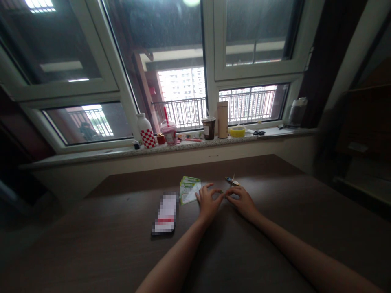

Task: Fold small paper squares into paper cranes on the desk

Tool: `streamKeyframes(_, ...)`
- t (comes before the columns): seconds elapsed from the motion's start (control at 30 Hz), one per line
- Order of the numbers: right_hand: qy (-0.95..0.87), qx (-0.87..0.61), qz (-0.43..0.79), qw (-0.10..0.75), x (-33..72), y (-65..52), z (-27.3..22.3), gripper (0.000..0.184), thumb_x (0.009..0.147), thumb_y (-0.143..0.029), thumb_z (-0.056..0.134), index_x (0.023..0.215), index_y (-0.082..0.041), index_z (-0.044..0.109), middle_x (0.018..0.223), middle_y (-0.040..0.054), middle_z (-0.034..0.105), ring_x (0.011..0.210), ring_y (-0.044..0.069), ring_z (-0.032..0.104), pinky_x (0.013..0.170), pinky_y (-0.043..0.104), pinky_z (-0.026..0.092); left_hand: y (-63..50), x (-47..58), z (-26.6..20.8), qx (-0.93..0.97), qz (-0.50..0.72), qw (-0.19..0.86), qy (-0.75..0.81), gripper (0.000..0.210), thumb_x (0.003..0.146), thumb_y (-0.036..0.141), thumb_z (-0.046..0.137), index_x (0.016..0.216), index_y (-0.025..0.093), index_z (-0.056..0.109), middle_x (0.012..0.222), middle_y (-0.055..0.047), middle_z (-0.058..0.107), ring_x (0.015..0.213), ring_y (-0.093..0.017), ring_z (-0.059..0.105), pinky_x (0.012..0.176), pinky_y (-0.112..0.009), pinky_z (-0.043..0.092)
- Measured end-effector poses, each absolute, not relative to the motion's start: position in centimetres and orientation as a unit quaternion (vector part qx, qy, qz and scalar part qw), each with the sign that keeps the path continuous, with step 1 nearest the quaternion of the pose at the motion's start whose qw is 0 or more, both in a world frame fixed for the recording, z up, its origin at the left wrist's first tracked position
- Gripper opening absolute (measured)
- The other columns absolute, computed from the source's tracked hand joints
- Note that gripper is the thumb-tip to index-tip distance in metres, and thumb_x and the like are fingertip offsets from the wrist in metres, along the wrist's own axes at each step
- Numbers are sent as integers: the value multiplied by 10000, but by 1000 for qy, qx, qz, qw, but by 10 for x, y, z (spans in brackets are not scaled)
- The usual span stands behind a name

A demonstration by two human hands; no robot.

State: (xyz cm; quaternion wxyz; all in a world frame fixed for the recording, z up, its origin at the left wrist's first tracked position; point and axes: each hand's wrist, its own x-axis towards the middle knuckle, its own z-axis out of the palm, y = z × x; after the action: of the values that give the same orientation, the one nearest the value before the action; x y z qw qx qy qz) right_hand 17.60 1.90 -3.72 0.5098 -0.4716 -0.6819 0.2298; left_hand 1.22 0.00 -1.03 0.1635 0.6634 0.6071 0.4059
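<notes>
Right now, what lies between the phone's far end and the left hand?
Overlapping green-and-white cards lie on the table there, as the head view shows.

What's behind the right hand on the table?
Beyond the right hand, a small item, too blurred to name, lies on the table. Whatever is directly under the hand is covered.
</notes>
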Motion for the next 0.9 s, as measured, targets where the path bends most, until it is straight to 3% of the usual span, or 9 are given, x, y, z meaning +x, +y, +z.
streamKeyframes(0.23, -683, -482, 226, 500, 175, 19, -38, 121, 745, -335, 701, 794, -244, 764, 907, 71, 714, 1004, 267, 627, 965, 421, 463, -3, 12, -7, 661, 426, 164, 595, 33, 789, 227, 752, 806, 255, 746, 1295, -32, 598, 1278, -260, 474, 1150, -534, 262)
streamKeyframes(0.9, -709, -475, 223, 471, 173, 18, -39, 96, 762, -307, 705, 806, -239, 756, 910, 60, 713, 985, 255, 613, 961, 413, 433, 1, 11, -9, 643, 443, 107, 615, 129, 696, 111, 793, 694, 233, 753, 1142, -34, 556, 1159, -246, 498, 1066, -444, 366)
